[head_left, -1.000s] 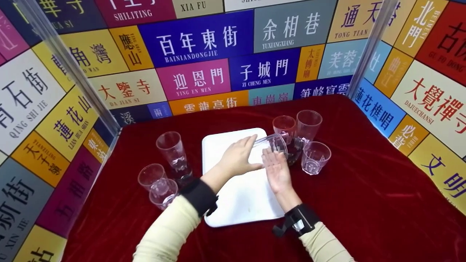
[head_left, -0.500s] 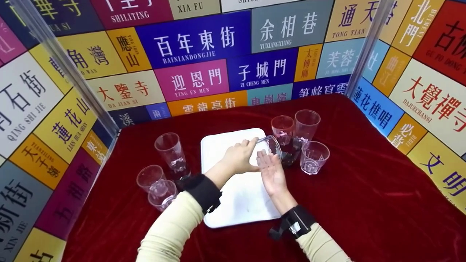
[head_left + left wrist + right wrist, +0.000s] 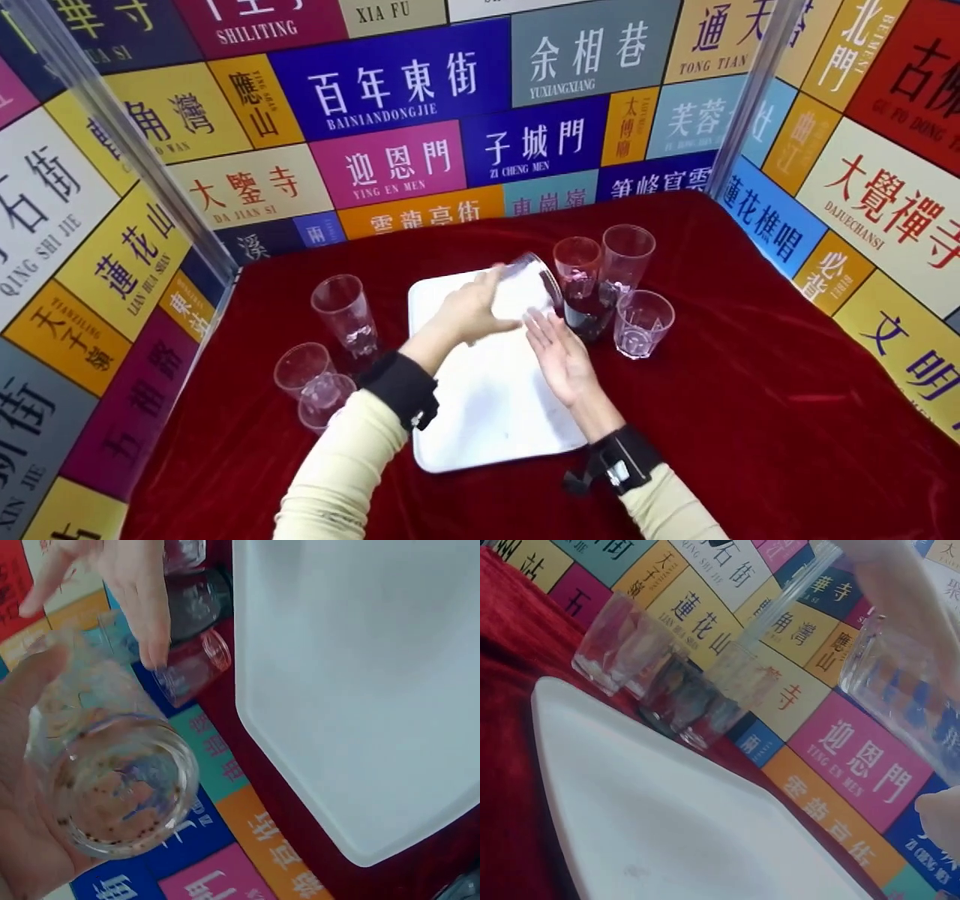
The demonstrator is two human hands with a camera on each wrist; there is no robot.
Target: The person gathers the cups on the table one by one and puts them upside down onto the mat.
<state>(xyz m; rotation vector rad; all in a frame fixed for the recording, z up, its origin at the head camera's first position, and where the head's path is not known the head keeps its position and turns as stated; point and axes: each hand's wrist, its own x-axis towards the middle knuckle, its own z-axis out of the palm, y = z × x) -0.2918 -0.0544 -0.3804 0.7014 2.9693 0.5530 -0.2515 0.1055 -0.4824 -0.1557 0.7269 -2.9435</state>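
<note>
1. Your left hand (image 3: 472,307) makes a wide C, thumb and fingers spread round the clear glass (image 3: 529,283). Your right hand (image 3: 562,360) has its fingers extended, palm exposed, holding nothing; its fingertips lie beside the glass, and whether they touch it you cannot tell from these views.
2. Take the white tray (image 3: 495,412) as your dial, twelve o'clock toward the printed backdrop (image 3: 405,150): the clear glass is raised and tilted at one o'clock.
3. Judging by its smooth wall, slipping is the likely risk, so press evenly from thumb and fingers, and let your right palm back up the far end.
4. Turn the glass slowly, leaving room toward two o'clock, where the dark glass (image 3: 587,313), reddish glass (image 3: 577,262), tall tumbler (image 3: 627,251) and short faceted tumbler (image 3: 643,326) cluster.
5. Its body is transparent, with a thick round end and small dark specks there; whether those are marks or loose bits is unclear.
6. The tray looks hard and smooth, round-cornered with a raised rim; the red cloth (image 3: 750,450) on the counter is velvety and rumpled.
7. At ten o'clock stands a tall clear glass (image 3: 341,307).
</note>
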